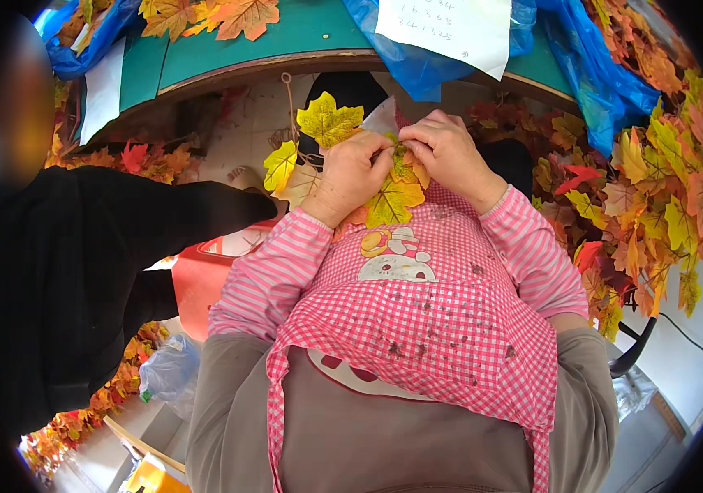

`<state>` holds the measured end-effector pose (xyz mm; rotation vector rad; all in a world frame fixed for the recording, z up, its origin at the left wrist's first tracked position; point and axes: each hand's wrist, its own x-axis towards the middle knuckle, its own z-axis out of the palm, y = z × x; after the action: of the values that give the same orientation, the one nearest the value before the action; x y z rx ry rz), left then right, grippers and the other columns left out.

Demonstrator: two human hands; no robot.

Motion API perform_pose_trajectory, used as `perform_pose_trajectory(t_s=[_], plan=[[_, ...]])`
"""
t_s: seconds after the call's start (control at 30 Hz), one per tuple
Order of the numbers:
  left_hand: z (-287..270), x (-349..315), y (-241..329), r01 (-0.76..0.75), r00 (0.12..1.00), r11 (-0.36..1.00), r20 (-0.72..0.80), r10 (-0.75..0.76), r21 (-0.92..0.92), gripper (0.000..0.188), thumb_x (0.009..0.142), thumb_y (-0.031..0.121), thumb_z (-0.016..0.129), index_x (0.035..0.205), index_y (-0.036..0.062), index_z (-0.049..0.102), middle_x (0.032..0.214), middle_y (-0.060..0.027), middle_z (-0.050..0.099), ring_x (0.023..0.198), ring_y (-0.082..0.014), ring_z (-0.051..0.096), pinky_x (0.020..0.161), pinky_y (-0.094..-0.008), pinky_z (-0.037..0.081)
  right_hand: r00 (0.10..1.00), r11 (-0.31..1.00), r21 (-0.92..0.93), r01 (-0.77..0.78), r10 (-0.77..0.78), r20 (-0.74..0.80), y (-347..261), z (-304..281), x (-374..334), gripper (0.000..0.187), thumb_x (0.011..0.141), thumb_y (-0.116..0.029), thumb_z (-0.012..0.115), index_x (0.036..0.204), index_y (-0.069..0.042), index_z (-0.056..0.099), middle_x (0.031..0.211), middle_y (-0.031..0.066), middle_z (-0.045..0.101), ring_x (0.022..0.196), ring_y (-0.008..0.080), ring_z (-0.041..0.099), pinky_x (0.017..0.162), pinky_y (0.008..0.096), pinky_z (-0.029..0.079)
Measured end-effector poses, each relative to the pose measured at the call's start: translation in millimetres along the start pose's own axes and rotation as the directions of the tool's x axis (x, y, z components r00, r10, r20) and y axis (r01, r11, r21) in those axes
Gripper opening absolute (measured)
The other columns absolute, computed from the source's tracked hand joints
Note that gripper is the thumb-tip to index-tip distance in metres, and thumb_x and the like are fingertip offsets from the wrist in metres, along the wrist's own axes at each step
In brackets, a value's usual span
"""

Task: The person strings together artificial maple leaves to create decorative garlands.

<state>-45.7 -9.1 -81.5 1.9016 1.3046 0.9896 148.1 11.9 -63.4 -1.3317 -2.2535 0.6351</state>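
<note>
A garland of artificial maple leaves (393, 202), yellow with some orange, hangs in front of my lap. My left hand (350, 174) pinches it, with thumb and forefinger pressed together near a stem. Right beside it, my right hand (453, 154) is closed too, its thumb and fingertips pinching the same green-yellow part. Exactly what lies between the fingertips is hidden. Left of my left hand hang a larger yellow leaf (329, 119) and a smaller one (281, 165). A thin brown vine (291, 107) ending in a small loop rises beside them.
Ahead is a green table (253, 62) with loose leaves, blue plastic bags (610, 90) and a handwritten sheet (448, 33). Dense leaf garlands (656, 189) hang at the right. A person in black (55, 287) sits close at my left, near a red stool (202, 287).
</note>
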Motion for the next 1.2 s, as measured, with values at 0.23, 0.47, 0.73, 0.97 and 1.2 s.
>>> perform_pose_trajectory(t_s=[0.23,0.47,0.73,0.97,1.2], plan=[[0.7,-3.7,-6.8,-0.055,0.998,0.998,0.029,0.055,0.008,0.011,0.083,0.010,0.064,0.090,0.0025,0.068,0.085,-0.0151,0.067,0.078,-0.0339,0.066,0.068,-0.0401,0.053,0.990,0.990,0.017,0.140,-0.140,0.010,-1.4,10.1,2.1,0.010,0.084,-0.010,0.063,0.092,-0.008,0.068,0.086,0.0067,0.067,0.093,0.0259,0.059,0.086,0.0420,0.043],[-4.9,-1.2,11.3,-0.129,0.984,0.972,-0.095,0.150,0.195,0.010,0.085,0.006,0.064,0.095,0.0029,0.066,0.084,-0.0153,0.065,0.074,-0.0332,0.065,0.066,-0.0396,0.052,0.995,0.997,-0.059,0.055,-0.059,-0.076,-30.6,-18.9,-10.4,0.023,0.084,-0.014,0.067,0.106,-0.007,0.062,0.096,0.0081,0.065,0.093,0.0272,0.059,0.082,0.0413,0.045],[-42.4,6.9,32.2,0.635,0.769,0.533,0.393,-0.503,-0.560,0.018,0.090,0.011,0.063,0.098,-0.0049,0.068,0.081,-0.0047,0.066,0.075,-0.0103,0.061,0.068,-0.0250,0.050,0.944,0.933,0.140,0.331,-0.326,-0.057,-37.6,-5.2,-24.2,0.028,0.084,-0.015,0.069,0.109,-0.003,0.062,0.102,0.0126,0.065,0.096,0.0315,0.060,0.085,0.0382,0.050],[-66.9,4.6,33.3,0.319,0.946,0.835,0.203,-0.252,-0.448,0.011,0.089,0.006,0.068,0.096,-0.0015,0.070,0.079,0.0006,0.066,0.072,-0.0039,0.058,0.065,-0.0190,0.047,0.977,0.703,0.704,-0.103,0.205,-0.062,-19.7,-27.1,-21.3,0.034,0.102,-0.029,0.051,0.111,0.000,0.066,0.098,0.0120,0.070,0.088,0.0181,0.068,0.078,0.0314,0.053],[-91.0,3.1,48.9,0.086,0.996,0.889,0.044,-0.074,-0.451,0.007,0.090,0.003,0.068,0.096,-0.0003,0.068,0.082,0.0013,0.065,0.070,-0.0031,0.057,0.061,-0.0184,0.045,0.931,0.893,0.281,0.351,-0.301,-0.206,-17.7,-22.8,0.4,0.033,0.096,-0.026,0.059,0.116,0.000,0.062,0.094,0.0118,0.069,0.081,0.0310,0.067,0.078,0.0340,0.052]])
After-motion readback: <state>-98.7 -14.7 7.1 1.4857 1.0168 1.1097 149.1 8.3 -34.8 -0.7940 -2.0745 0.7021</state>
